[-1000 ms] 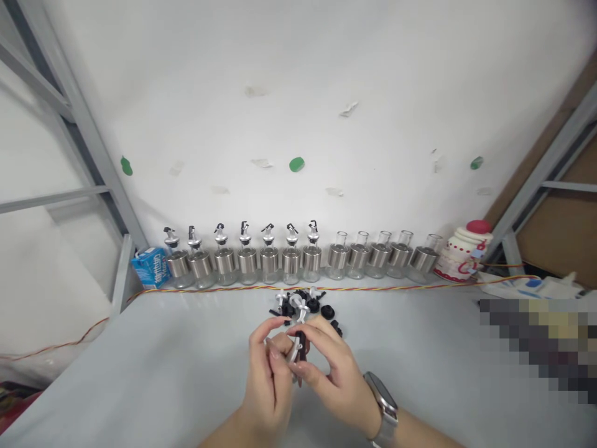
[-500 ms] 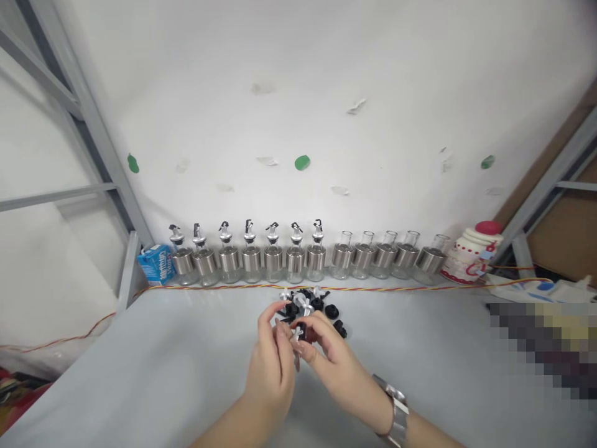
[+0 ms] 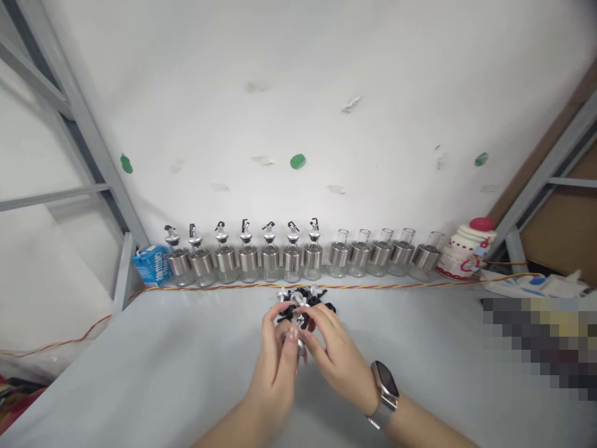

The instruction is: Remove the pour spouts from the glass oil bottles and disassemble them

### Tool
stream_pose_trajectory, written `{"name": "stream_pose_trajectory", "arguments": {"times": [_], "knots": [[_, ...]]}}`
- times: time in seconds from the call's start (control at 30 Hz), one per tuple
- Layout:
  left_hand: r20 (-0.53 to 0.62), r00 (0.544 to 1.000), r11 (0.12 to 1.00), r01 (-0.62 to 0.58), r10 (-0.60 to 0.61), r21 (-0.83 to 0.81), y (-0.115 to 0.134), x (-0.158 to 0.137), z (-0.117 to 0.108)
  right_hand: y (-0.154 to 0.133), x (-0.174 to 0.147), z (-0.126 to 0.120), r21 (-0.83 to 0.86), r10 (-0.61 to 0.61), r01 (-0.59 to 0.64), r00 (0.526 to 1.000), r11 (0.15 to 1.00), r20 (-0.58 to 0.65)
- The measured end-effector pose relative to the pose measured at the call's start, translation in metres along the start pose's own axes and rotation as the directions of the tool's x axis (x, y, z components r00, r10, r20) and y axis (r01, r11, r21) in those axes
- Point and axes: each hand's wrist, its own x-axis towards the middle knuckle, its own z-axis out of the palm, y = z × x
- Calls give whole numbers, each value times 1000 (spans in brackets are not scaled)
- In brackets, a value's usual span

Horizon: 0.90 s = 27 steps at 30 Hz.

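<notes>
Low over the middle of the table, my two hands meet fingertip to fingertip around a small silver-and-black bottle pourer (image 3: pixel 301 343). My left hand (image 3: pixel 274 358) is closed on its silver part, thumb on the near side. From the right, the thumb and fingers of my right hand (image 3: pixel 336 351) pinch at the pourer; a smartwatch is on that wrist. Fingers cover much of the piece. Just beyond lies a pile of loose black and silver pourer parts (image 3: pixel 297 297), partly hidden by my hands.
Along the wall stand several glass bottles with steel sleeves (image 3: pixel 225 258) topped by pourers, then several open-necked bottles (image 3: pixel 360 252). A blue carton (image 3: pixel 152 266) bounds the row at left, a cake-shaped jar (image 3: pixel 466 249) at right. A red-yellow wire (image 3: pixel 242 285) runs in front.
My fingers have shifted around the pourer, with the right fingertips now higher on it. The silver part shows lower between my hands. The whole view has slid slightly.
</notes>
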Motion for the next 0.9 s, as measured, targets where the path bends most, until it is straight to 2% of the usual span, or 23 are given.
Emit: {"name": "stream_pose_trajectory", "arguments": {"times": [0.1,0.23,0.33,0.5,0.73,0.83,0.9], "knots": [[17,1000,998,-25,24,55,-1,0,-1,0,2,0,27,29,-29,1000,999,-13],[39,998,999,42,-43,31,4,1,-3,-2,1,2,-66,-29,29,1000,997,-1],[-5,997,997,77,-77,-22,5,2,-1,-2,-1,5,-96,-39,39,999,995,-2],[-18,997,991,78,-80,-110,-1,0,1,-1,-4,5,-3,37,-37,999,999,3],[-1,999,995,46,-46,-88,-1,-2,-2,-5,-1,-1,85,61,-69,994,994,94],[-6,999,996,51,-52,-79,4,-1,-3,-5,1,-3,16,63,-65,993,998,96],[-16,998,994,66,-68,-89,7,-1,-2,-4,2,-5,-68,22,-16,996,998,90]]}}
